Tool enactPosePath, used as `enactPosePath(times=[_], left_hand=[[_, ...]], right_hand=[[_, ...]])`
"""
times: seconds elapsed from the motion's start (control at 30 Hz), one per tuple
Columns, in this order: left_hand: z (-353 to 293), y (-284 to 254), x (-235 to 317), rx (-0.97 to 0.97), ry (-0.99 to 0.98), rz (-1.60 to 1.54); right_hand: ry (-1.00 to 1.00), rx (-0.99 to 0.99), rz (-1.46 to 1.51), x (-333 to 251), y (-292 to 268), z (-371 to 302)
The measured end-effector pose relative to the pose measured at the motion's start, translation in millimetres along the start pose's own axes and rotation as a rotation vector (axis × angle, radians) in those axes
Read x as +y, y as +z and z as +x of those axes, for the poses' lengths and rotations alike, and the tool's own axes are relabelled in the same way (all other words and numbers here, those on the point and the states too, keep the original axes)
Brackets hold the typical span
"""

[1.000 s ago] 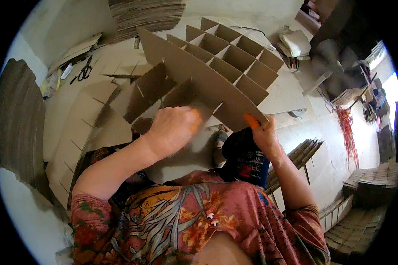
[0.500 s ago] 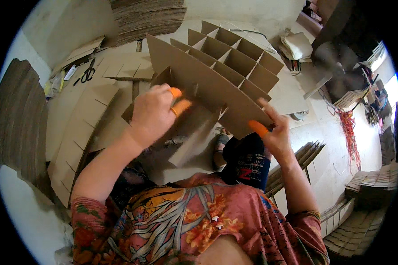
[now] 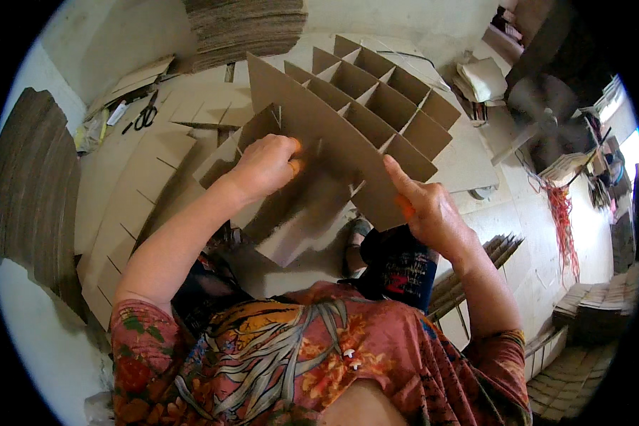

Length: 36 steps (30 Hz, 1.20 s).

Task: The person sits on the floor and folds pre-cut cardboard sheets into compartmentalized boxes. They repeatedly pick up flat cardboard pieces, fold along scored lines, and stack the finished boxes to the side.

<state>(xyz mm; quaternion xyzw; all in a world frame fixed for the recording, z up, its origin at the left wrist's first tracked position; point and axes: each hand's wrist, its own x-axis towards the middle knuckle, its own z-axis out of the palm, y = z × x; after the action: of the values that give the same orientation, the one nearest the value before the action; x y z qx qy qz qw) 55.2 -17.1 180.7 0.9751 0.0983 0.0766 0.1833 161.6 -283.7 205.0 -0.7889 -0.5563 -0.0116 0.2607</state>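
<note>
Right hand (image 3: 433,213) holds the cardboard grid (image 3: 341,138), can't tell what left hand (image 3: 268,167) grips. Lopsided pushing could totally crease the grid.

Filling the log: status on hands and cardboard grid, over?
Right hand holding cardboard grid at its right end. Left hand by its near side, grip unclear. Scissors off left, clear.

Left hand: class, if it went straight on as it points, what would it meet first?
Most likely the long brown cardboard panel of the divider grid, just beyond the left hand; depth is unclear, so they may touch.
</note>
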Motion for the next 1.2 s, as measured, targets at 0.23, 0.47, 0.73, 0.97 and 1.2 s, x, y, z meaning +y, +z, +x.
enactPosePath(times=[0.23, 0.47, 0.73, 0.97, 1.2], left_hand=[[-6.5, -31.1, -20.1, 0.453, 0.021, 0.181], [10.2, -42.7, -92.7, 0.079, -0.421, -0.277], [10.2, -5.3, -185.8, 0.076, -0.498, 0.177], [55.4, 82.5, -276.0, 0.106, -0.285, 0.516], [66.6, 65.8, -257.8, 0.162, -0.277, 0.382]], right_hand=[[0.032, -0.096, 0.025, 3.6, -6.1, 1.4], [-0.067, -0.007, -0.106, 31.3, 41.4, -1.4], [0.098, 0.025, -0.053, 39.2, 35.6, 4.0], [0.112, 0.096, -0.014, 52.6, 53.2, 14.9], [0.120, 0.128, 0.015, 60.4, 67.6, 17.9]])
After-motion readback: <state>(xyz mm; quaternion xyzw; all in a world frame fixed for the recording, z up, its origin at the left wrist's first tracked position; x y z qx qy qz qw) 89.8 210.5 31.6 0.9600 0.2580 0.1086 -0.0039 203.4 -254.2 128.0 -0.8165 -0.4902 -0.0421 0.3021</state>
